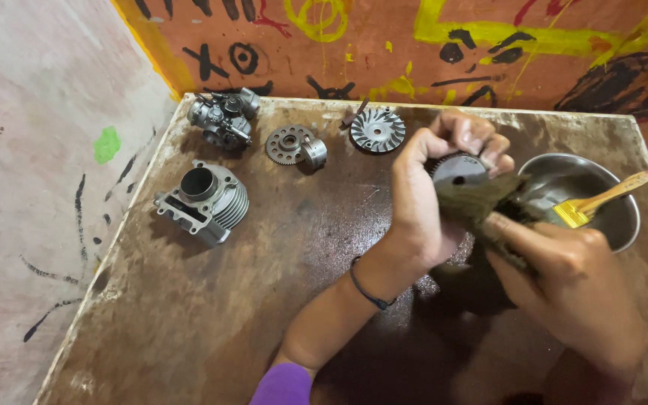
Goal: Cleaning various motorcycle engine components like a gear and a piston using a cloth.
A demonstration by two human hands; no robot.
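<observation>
Right of centre in the frame, the left hand (433, 191) is curled tightly around a round toothed gear (457, 169), fingers over its top edge and thumb side toward the camera, holding it up above the table (211, 315). A dark band sits on that wrist. The right hand (571, 274), lower right, is closed on a dark, dirty rag (485, 202), its forefinger stretched along the cloth and pressing it against the lower side of the gear. The rag drapes down between the two hands.

Just behind the right hand, near the right edge, stands a metal bowl (609, 217). A brush (601, 201) with a pale handle and yellow bristles leans in it, handle pointing to the upper right over the rim.

The table is a stained brown board, darker and wet-looking beneath the hands. Along its far edge lie other parts, well apart from the hands: a carburettor (223, 116) at the upper left corner, a sprocket (294, 145) with a short shaft beside it, and a finned disc (377, 130) near the top centre. A finned cylinder (204, 199) lies on the left side, its bore facing up. A painted orange wall with black and yellow marks runs across the top of the frame.
</observation>
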